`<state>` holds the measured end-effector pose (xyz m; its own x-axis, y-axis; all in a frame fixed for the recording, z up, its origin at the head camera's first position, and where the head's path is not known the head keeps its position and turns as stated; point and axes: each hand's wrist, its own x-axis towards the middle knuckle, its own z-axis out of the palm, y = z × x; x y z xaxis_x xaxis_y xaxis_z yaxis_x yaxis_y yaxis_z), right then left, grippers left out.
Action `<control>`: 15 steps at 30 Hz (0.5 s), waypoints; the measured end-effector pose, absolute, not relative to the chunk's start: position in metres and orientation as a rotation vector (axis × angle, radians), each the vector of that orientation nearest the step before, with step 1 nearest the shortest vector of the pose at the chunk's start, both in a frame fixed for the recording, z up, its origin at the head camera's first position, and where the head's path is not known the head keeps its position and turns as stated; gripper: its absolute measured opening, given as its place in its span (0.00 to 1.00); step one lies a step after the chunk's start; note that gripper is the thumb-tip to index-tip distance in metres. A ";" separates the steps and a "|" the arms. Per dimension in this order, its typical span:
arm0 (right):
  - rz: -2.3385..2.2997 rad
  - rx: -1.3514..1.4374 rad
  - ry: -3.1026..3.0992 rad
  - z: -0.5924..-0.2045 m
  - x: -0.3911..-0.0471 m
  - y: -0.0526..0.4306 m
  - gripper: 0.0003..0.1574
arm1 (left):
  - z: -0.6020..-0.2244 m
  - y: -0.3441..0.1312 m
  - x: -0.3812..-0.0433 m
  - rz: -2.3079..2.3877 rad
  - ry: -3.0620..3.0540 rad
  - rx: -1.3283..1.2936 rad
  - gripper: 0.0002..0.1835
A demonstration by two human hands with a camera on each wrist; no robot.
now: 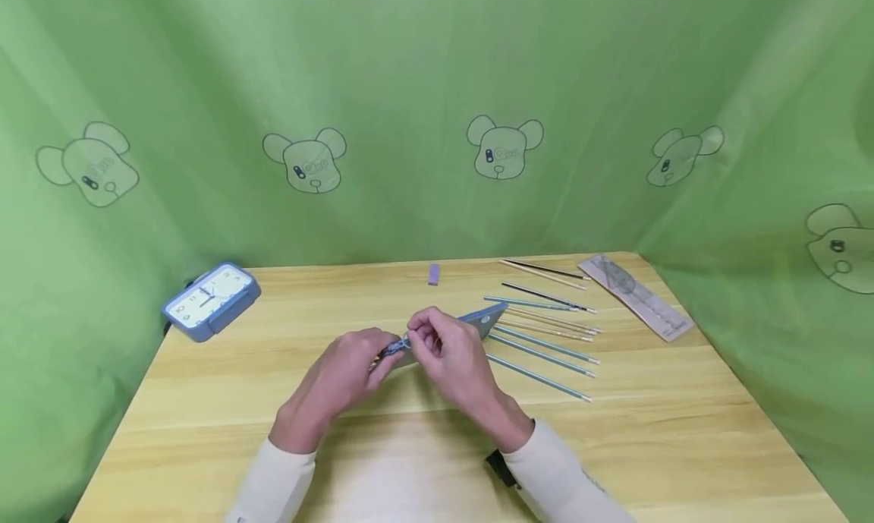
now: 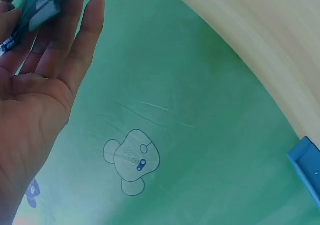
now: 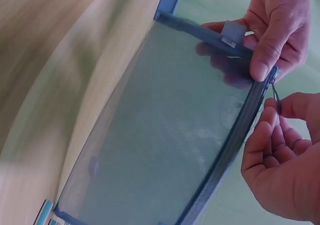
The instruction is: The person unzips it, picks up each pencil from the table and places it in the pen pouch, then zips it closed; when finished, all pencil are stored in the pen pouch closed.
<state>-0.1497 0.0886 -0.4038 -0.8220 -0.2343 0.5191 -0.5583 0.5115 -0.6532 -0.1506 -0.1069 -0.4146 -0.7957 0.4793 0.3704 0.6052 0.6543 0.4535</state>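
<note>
A see-through blue mesh zipper pouch (image 3: 165, 115) is held up off the table between both hands. My left hand (image 1: 351, 367) grips one corner, thumb on the zipper edge and fingers behind the mesh, as the right wrist view shows. With thumb and fingertips my right hand (image 1: 451, 360) pinches the thin cord of the zipper pull (image 3: 277, 101) beside that corner. In the left wrist view only part of the pouch (image 2: 45, 10) shows above the left palm. Pencils (image 1: 546, 352) in teal, plain wood and black lie on the table just right of the pouch.
A blue alarm clock (image 1: 212, 299) stands at the table's back left. The purple eraser (image 1: 433, 274) lies near the back edge. At the right is a packaged ruler set (image 1: 635, 297). Green curtain (image 1: 410, 75) with bear prints surrounds the wooden table (image 1: 225, 386).
</note>
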 end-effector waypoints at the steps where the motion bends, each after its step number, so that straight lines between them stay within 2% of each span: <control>1: 1.204 0.661 -2.405 -0.405 -0.150 0.089 0.03 | -0.414 -0.107 -0.151 -0.852 -2.663 -0.883 0.06; 15: 1.020 0.728 -2.484 -0.417 -0.152 0.091 0.04 | -0.430 -0.113 -0.159 -0.859 -2.657 -0.913 0.11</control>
<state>-0.1523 0.0914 -0.4174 -0.8036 -0.3237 0.4993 -0.5812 0.6071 -0.5418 -0.1588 -0.1132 -0.4299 -0.7881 0.4971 0.3630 0.6155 0.6397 0.4604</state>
